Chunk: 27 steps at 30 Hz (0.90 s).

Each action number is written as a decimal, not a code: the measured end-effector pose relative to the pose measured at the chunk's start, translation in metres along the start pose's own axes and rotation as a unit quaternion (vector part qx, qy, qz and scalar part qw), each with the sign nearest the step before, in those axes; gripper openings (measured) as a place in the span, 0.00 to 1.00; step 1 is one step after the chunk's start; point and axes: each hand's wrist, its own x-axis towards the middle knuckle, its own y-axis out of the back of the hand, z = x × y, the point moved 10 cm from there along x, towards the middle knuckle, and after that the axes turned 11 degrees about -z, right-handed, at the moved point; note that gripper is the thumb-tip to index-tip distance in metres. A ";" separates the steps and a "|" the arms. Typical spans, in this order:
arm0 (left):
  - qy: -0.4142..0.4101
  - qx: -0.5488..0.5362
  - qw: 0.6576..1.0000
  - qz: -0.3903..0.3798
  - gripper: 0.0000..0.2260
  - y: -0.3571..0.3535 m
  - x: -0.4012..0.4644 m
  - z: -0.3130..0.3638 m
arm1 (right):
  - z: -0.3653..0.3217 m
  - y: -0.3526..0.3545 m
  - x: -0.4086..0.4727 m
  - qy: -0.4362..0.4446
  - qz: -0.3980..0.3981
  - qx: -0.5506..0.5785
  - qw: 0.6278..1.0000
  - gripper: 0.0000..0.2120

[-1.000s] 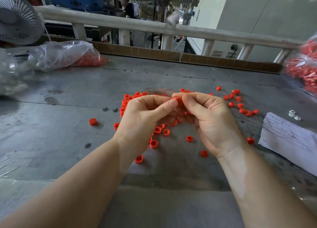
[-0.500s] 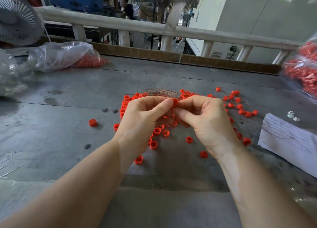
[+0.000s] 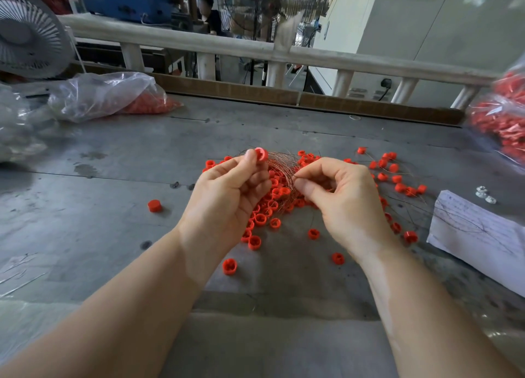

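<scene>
My left hand pinches a small red plastic cap between thumb and forefinger, raised above the grey table. My right hand sits a little to its right, thumb and forefinger pinched on a thin copper wire at the edge of a wire bundle. Several more red caps lie scattered under and around both hands.
A lone red cap lies to the left. A clear bag with red caps and a fan are at the far left. Another bag of red parts is at the right edge, a written paper nearby.
The hands, joined together over one cap before, have come apart. My left hand lifted the cap up and left; my right hand drew back to the right, pinching a wire.
</scene>
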 end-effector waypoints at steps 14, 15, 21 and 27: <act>-0.008 -0.112 0.994 0.009 0.09 0.007 0.002 0.005 | 0.005 0.024 -0.003 -0.012 0.081 -0.100 0.992 0.07; -0.014 -0.117 0.993 0.017 0.09 0.010 0.002 0.007 | 0.007 0.028 -0.003 -0.018 0.091 -0.103 0.990 0.07; -0.019 -0.079 0.996 0.024 0.07 0.011 0.000 0.008 | 0.018 0.041 -0.005 -0.057 0.128 -0.109 0.984 0.08; -0.036 0.054 0.998 0.022 0.08 0.007 -0.002 0.012 | 0.022 0.043 -0.006 -0.074 0.133 -0.143 0.978 0.07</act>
